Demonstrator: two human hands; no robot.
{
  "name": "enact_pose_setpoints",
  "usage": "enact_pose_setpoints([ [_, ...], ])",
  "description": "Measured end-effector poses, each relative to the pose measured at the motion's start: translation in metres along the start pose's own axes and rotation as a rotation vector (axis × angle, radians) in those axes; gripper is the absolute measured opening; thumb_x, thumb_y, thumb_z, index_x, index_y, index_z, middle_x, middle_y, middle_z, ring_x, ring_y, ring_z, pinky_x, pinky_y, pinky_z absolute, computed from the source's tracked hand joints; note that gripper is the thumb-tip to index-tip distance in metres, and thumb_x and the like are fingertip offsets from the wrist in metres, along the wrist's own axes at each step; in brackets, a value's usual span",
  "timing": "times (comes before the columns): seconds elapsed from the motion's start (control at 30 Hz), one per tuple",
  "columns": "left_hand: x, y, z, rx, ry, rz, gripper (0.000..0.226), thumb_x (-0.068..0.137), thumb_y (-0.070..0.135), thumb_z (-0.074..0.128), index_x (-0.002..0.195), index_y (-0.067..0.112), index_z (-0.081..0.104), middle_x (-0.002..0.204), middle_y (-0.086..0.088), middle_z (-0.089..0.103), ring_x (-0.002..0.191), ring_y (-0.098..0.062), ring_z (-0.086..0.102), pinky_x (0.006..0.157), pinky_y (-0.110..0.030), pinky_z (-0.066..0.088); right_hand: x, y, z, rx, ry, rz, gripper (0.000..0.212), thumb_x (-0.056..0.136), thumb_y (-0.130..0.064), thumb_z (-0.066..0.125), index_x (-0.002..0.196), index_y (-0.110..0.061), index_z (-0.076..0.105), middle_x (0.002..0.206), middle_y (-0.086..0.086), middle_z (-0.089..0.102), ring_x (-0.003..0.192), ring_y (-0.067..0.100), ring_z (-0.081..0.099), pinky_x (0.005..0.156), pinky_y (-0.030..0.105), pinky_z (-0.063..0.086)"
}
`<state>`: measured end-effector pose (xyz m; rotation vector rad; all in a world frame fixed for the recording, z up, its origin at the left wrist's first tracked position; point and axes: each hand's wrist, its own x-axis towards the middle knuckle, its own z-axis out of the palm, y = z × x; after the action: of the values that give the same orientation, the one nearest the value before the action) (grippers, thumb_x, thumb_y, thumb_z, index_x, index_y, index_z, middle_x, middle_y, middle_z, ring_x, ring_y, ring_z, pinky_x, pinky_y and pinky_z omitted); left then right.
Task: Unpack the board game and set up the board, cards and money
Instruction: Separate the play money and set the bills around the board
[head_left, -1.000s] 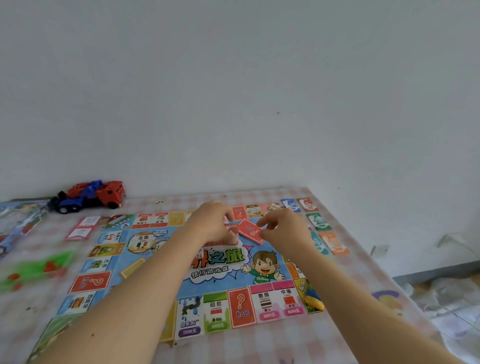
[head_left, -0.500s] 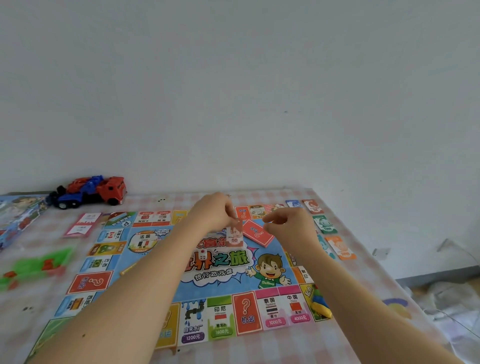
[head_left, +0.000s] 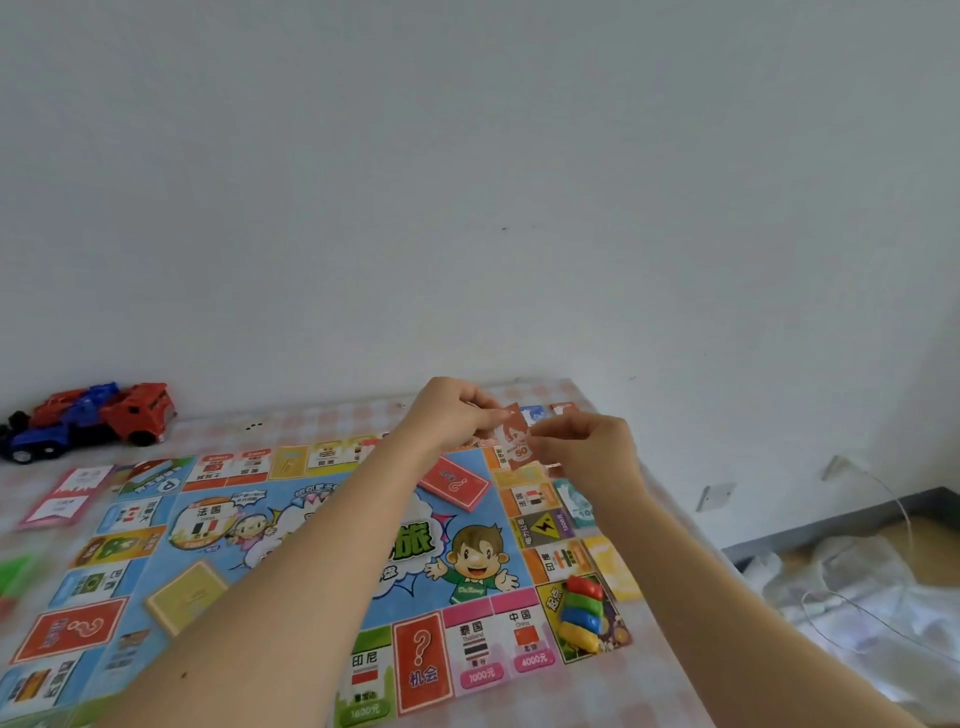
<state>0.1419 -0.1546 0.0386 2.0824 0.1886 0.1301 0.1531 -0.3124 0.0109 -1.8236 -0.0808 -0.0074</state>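
Note:
The colourful game board (head_left: 291, 535) lies unfolded on the checked table. A red card deck (head_left: 454, 482) rests on its far middle and a yellow deck (head_left: 187, 597) on its left part. Above the board's far right corner, my left hand (head_left: 452, 415) and my right hand (head_left: 587, 447) pinch a stack of orange 50 money notes (head_left: 517, 441) between their fingertips. Money piles lie beside the board's right edge: green (head_left: 574, 504), yellow (head_left: 613, 569). Several coloured pawns (head_left: 582, 613) are heaped on the near right corner square.
A red and blue toy truck (head_left: 88, 421) stands at the back left by the wall. A pink card (head_left: 67, 496) and green pieces (head_left: 13, 571) lie left of the board. The table's right edge drops to a floor with plastic wrap (head_left: 857, 592).
Both hands have lifted off the red deck and moved right toward the far corner, now pinching the orange 50 notes. The view has shifted right too.

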Motion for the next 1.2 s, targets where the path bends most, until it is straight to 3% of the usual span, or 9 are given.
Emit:
enact_pose_setpoints([
  [0.1, 0.015, 0.006, 0.023, 0.025, 0.088, 0.085, 0.013, 0.086, 0.022, 0.068, 0.094, 0.012, 0.066, 0.085, -0.001, 0.066, 0.072, -0.011, 0.061, 0.065, -0.023, 0.048, 0.013, 0.003, -0.018, 0.040, 0.093, 0.023, 0.015, 0.075, -0.007, 0.077, 0.071, -0.020, 0.073, 0.071, 0.001, 0.073, 0.067, 0.020, 0.070, 0.071, 0.036, 0.060],
  [0.2, 0.028, 0.006, 0.041, 0.236, 0.155, 0.206, 0.020, 0.089, 0.021, 0.063, 0.108, 0.015, 0.064, 0.102, 0.002, 0.064, 0.092, -0.013, 0.060, 0.079, -0.025, 0.046, 0.035, 0.006, -0.033, 0.003, 0.194, 0.013, 0.018, 0.076, -0.009, 0.077, 0.068, -0.025, 0.072, 0.069, -0.001, 0.073, 0.065, 0.017, 0.069, 0.073, 0.037, 0.060],
  [0.3, 0.041, 0.004, 0.056, 0.416, 0.119, 0.293, 0.031, 0.093, 0.015, 0.054, 0.125, 0.017, 0.058, 0.127, -0.001, 0.056, 0.113, -0.016, 0.054, 0.091, -0.028, 0.042, 0.059, 0.010, -0.037, -0.049, 0.244, 0.018, 0.023, 0.076, -0.010, 0.077, 0.064, -0.027, 0.069, 0.070, -0.002, 0.072, 0.071, 0.019, 0.070, 0.076, 0.037, 0.059],
  [0.4, 0.054, -0.001, 0.068, 0.535, 0.050, 0.338, 0.037, 0.096, 0.012, 0.048, 0.132, 0.019, 0.052, 0.136, 0.000, 0.050, 0.122, -0.017, 0.048, 0.098, -0.032, 0.041, 0.078, 0.018, -0.035, -0.101, 0.261, 0.037, 0.022, 0.076, -0.011, 0.077, 0.063, -0.027, 0.069, 0.071, -0.004, 0.072, 0.073, 0.017, 0.070, 0.077, 0.037, 0.059],
  [0.73, 0.079, -0.013, 0.082, 0.699, -0.033, 0.448, 0.043, 0.094, 0.004, 0.045, 0.134, 0.017, 0.051, 0.136, 0.000, 0.051, 0.123, -0.018, 0.046, 0.103, -0.034, 0.038, 0.110, 0.034, -0.025, -0.272, 0.275, 0.082, 0.008, 0.080, -0.014, 0.072, 0.079, -0.021, 0.076, 0.075, -0.002, 0.070, 0.065, 0.015, 0.067, 0.061, 0.031, 0.058],
  [1.03, 0.085, -0.018, 0.089, 0.804, -0.105, 0.444, 0.036, 0.094, 0.017, 0.046, 0.128, 0.021, 0.056, 0.128, 0.000, 0.057, 0.114, -0.019, 0.051, 0.098, -0.040, 0.042, 0.116, 0.041, -0.021, -0.394, 0.245, 0.066, 0.014, 0.080, -0.010, 0.067, 0.082, -0.021, 0.076, 0.083, 0.000, 0.072, 0.069, 0.015, 0.066, 0.052, 0.020, 0.049],
  [1.2, 0.082, -0.012, 0.081, 0.736, -0.046, 0.441, 0.039, 0.093, 0.011, 0.045, 0.129, 0.020, 0.056, 0.131, -0.001, 0.055, 0.120, -0.020, 0.049, 0.101, -0.040, 0.039, 0.110, 0.032, -0.020, -0.430, 0.234, -0.038, 0.014, 0.083, -0.010, 0.064, 0.085, -0.015, 0.076, 0.084, 0.000, 0.073, 0.074, 0.014, 0.064, 0.057, 0.020, 0.045],
])
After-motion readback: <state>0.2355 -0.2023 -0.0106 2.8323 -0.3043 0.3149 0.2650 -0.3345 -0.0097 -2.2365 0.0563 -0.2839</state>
